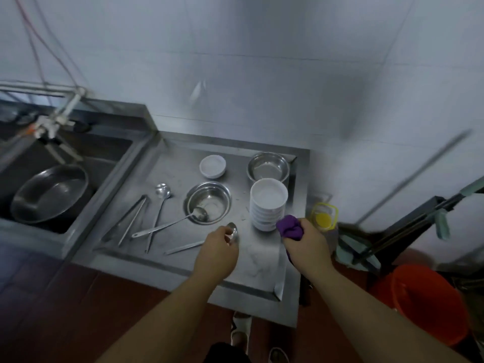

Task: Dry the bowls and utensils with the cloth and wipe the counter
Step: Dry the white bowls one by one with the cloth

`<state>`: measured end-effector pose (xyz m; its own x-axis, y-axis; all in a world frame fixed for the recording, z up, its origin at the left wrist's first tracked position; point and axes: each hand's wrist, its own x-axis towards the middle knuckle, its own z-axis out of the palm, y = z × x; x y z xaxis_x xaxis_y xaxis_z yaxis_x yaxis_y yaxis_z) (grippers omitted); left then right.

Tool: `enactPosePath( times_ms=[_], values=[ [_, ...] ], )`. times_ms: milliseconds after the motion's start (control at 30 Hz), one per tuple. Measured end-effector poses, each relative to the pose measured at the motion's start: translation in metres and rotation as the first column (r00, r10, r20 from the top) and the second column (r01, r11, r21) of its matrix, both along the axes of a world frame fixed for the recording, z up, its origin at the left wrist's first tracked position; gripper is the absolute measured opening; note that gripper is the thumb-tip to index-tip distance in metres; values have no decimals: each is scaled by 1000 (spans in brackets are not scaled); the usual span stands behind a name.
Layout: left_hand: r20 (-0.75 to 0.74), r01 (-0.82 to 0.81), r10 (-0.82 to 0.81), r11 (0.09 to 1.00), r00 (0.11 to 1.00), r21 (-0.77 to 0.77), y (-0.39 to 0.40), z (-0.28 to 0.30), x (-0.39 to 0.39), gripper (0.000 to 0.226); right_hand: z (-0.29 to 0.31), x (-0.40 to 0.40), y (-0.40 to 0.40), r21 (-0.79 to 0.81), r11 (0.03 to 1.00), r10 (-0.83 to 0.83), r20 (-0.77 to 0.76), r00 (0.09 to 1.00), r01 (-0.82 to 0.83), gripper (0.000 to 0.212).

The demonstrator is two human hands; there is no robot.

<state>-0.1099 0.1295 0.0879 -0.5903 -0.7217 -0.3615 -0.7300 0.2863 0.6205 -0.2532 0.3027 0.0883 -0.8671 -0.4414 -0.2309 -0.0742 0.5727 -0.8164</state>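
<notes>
Spoon (232, 233) sits at the near edge of the worktop (262, 260), bowl end pinched in your left hand (217, 251). Your right hand (306, 247) clenches the purple cloth (289, 227) beside the stack of white bowls (267, 205). Expect light, stiff, slippery steel; hold the handle (183, 248) while wiping. The bowls are probably fragile.

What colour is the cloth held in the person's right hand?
Purple. The cloth is bunched in the right hand; the head view shows it.
</notes>
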Motion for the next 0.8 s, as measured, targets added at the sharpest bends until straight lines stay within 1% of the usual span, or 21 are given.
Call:
enactPosePath(
  times_ms=[133, 233, 333, 433, 467, 500, 567, 667, 700, 733, 800],
  values=[
    [21, -11, 10, 998, 1000, 57, 16, 9, 52, 32, 5, 32, -3, -30, 996, 89, 19, 996, -88, 18],
    [37, -25, 24, 999, 999, 25, 9, 16, 86, 36, 10, 58, -16, -45, 989, 143, 58, 988, -140, 23],
    [49, -44, 46, 998, 998, -37, -10, 23, 116, 40, 14, 81, -39, -69, 980, 191, 72, 979, -186, 24],
    [40, -58, 60, 997, 997, -53, -33, 21, 143, 42, 17, 105, -72, -112, 967, 238, 75, 968, -229, 39],
    [42, -50, 52, 997, 998, -63, -42, 18, 153, 43, 14, 113, -83, -114, 964, 252, 99, 963, -240, 38],
    [50, -40, 43, 996, 998, -75, -52, 15, 163, 43, 11, 123, -94, -101, 964, 259, 128, 958, -247, 31],
    [53, -28, 33, 996, 998, -82, -76, 5, 184, 42, 5, 143, -120, -71, 965, 262, 160, 952, -253, 18],
    [36, -20, 23, 997, 999, -68, -122, -8, 213, 42, -5, 172, -163, -35, 968, 249, 159, 955, -247, 28],
    [33, -13, 15, 999, 999, -53, -138, -12, 222, 42, -7, 183, -178, -26, 972, 236, 176, 956, -235, 28],
    [30, 1, 0, 999, 1000, -36, -155, -15, 232, 42, -9, 195, -192, -49, 978, 210, 207, 955, -205, 26],
    [34, 42, -41, 999, 999, -11, -189, -21, 250, 43, -14, 217, -217, -49, 991, 129, 242, 962, -121, 20]
  ],
)
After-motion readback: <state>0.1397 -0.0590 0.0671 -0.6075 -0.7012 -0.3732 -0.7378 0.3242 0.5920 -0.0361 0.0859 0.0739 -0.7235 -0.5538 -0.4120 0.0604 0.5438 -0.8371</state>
